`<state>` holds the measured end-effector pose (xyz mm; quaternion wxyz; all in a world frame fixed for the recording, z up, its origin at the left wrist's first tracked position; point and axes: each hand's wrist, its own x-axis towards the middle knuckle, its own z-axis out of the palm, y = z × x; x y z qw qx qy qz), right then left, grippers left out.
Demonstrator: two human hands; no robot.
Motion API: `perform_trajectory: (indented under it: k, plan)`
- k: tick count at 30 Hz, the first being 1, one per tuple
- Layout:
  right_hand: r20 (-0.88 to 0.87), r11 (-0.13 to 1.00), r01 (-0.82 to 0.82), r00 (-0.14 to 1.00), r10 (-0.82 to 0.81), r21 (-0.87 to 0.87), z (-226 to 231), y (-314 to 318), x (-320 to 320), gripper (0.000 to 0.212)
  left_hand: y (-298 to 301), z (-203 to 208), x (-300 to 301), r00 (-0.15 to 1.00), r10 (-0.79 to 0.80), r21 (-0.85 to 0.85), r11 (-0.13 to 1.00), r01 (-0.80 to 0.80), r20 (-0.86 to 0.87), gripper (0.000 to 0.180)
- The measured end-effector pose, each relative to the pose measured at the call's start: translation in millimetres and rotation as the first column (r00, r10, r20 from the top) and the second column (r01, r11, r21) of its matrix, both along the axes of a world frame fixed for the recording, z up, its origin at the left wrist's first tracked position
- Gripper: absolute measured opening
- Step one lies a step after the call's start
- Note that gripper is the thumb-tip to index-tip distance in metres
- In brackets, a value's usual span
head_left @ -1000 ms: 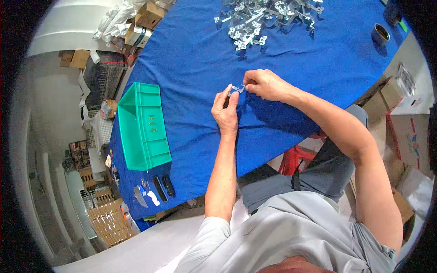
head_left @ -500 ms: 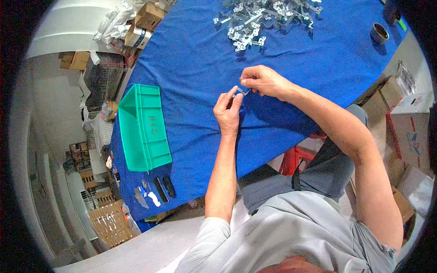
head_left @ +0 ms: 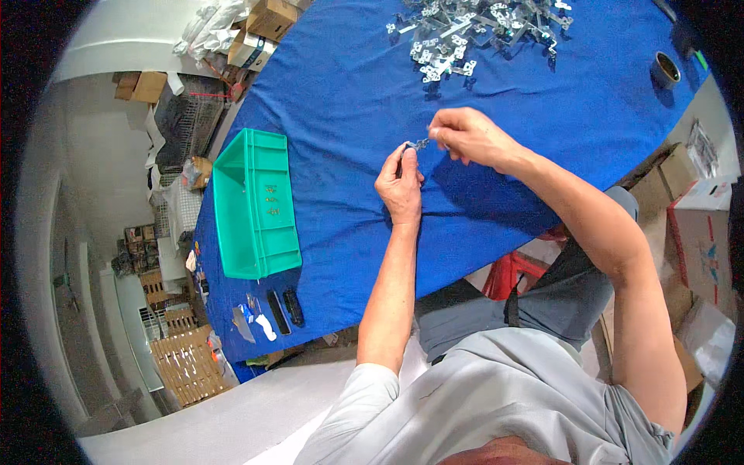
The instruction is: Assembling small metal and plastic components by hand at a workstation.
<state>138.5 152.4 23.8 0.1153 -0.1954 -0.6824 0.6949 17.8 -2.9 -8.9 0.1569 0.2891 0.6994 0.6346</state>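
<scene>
- Metal piece [head_left: 419,145], small and silvery, is just above the middle of the frame, over the blue-covered counter [head_left: 341,194].
- From my remote view, the left hand [head_left: 400,190] grips it between thumb and fingers [head_left: 393,161].
- I see the right hand [head_left: 473,141] just beside the piece's right end, fingers bent inward; I cannot tell whether they pinch anything.
- Similar metal parts [head_left: 443,58] lie heaped at the upper middle.
- I see a green bin [head_left: 273,246] left of centre and a round cup [head_left: 666,70] at upper right.
</scene>
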Motion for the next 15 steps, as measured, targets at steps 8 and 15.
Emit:
perform_trajectory:
  k: [8,15]
  plan:
    - [-0.040,0.992,-0.061,0.997,0.065,0.107,-1.8,-13.4,2.0,0.023,2.3,-0.2,3.3,1.000,0.012,-0.024,1.000,-0.012,0.006,0.025]
    - [-0.091,0.934,0.010,0.996,0.024,0.356,-11.9,-8.8,0.1,0.023,1.1,-8.2,-2.4,0.999,-0.001,-0.023,1.000,0.000,-0.055,0.024]
